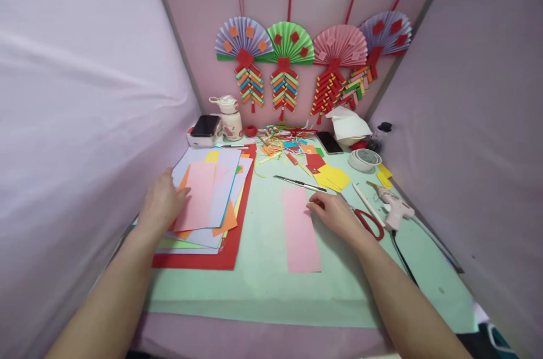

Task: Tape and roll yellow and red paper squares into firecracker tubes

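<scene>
My left hand [162, 200] rests at the left side of a stack of coloured paper, thumb and fingers apart. Its thumb reaches the edge of a pink sheet [197, 192] lying on top of lavender paper [227, 189]. On the right, my right hand [333, 212] is at the upper right edge of a narrow pink paper strip [302, 234], fingers curled in and thumb and fingertip close together on that edge. The strip lies flat on the pale green table cover. Just above this hand lies a slim craft knife [299, 182]. Scissors with red handles [369, 224] are partly covered by my right hand.
A hot glue gun [394, 209], white pen [368, 204] and tape rolls [363, 160] lie right. Yellow paper [333, 178], scraps [284, 144] and a phone [330, 143] lie farther back, beside a bottle [231, 121]. Paper fan decorations [291, 45] hang behind.
</scene>
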`<state>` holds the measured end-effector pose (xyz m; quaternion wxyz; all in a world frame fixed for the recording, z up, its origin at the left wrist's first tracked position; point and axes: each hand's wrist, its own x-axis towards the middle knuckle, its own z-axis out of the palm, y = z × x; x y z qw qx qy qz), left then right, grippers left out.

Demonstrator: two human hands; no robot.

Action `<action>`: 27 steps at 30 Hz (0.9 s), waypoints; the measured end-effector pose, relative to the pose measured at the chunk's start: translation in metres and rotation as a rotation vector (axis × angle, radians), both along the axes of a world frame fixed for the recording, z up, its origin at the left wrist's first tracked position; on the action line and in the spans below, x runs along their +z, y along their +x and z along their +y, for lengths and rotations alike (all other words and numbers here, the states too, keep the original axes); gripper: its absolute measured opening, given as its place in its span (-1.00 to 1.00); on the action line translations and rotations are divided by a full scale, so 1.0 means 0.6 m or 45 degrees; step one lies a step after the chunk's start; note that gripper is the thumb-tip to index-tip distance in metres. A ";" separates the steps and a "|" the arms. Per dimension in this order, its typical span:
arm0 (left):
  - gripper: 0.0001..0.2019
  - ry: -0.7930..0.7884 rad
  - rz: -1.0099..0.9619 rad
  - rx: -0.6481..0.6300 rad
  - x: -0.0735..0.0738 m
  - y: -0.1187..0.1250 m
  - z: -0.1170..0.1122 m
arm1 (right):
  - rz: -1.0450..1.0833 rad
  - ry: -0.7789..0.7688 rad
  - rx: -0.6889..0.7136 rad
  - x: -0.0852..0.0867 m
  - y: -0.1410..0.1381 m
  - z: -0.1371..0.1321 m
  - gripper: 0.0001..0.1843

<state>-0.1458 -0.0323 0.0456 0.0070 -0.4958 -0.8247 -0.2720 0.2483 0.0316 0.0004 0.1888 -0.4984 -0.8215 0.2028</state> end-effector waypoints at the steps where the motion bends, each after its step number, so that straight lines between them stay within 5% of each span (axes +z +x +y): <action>1: -0.37 0.032 0.160 -0.027 0.000 0.019 0.000 | 0.002 0.043 0.026 -0.001 -0.001 -0.001 -0.77; 4: -0.48 0.064 0.180 -0.413 -0.004 0.127 -0.008 | 0.021 0.184 0.190 -0.010 -0.007 -0.002 -0.63; 8: -0.47 -0.317 0.155 -1.125 -0.042 0.303 -0.024 | -0.083 0.199 0.373 -0.030 -0.009 0.000 -0.41; 11: -0.21 -0.480 0.144 -1.274 -0.087 0.379 -0.029 | -0.106 0.270 0.333 -0.038 -0.004 0.008 -0.58; 17: -0.17 -0.418 0.200 -1.261 -0.132 0.389 -0.027 | -0.347 0.397 -0.077 -0.021 0.000 0.046 -0.57; 23: -0.16 -0.413 0.149 -1.279 -0.126 0.381 -0.032 | -0.635 0.259 -0.018 0.001 -0.030 0.082 -0.70; 27: -0.15 -0.399 0.096 -1.278 -0.130 0.380 -0.034 | -0.691 0.225 -0.025 0.041 -0.045 0.086 -0.78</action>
